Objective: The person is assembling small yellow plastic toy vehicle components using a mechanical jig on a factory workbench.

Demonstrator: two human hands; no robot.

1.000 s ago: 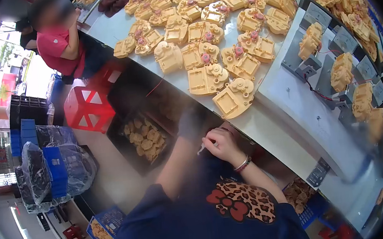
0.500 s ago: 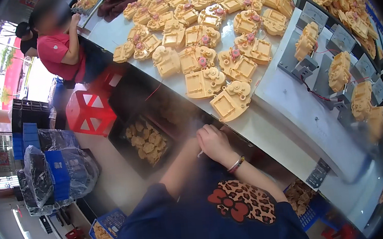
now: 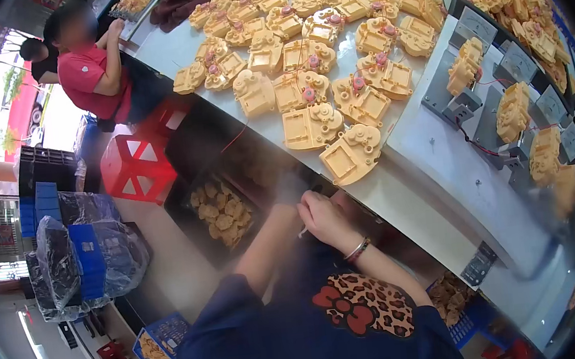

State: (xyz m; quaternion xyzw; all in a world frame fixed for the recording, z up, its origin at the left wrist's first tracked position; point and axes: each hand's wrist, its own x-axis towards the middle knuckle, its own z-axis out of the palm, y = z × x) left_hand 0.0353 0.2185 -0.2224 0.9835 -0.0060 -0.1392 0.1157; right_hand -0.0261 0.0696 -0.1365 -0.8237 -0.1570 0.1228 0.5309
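Right hand point(image 3: 325, 219) pinching thin white stick point(image 3: 303, 232); left hand blurred below table edge point(image 3: 403, 209)

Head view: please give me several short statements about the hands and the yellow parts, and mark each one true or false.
1. Many yellow plastic parts lie on the white table. True.
2. The right hand rests on top of the table. False: it is below the table edge, in front of the body.
3. The right wrist wears a bracelet. True.
4. The stool on the floor is green. False: it is red.
5. The left hand holds a yellow part. False: it looks blurred and no part shows in it.
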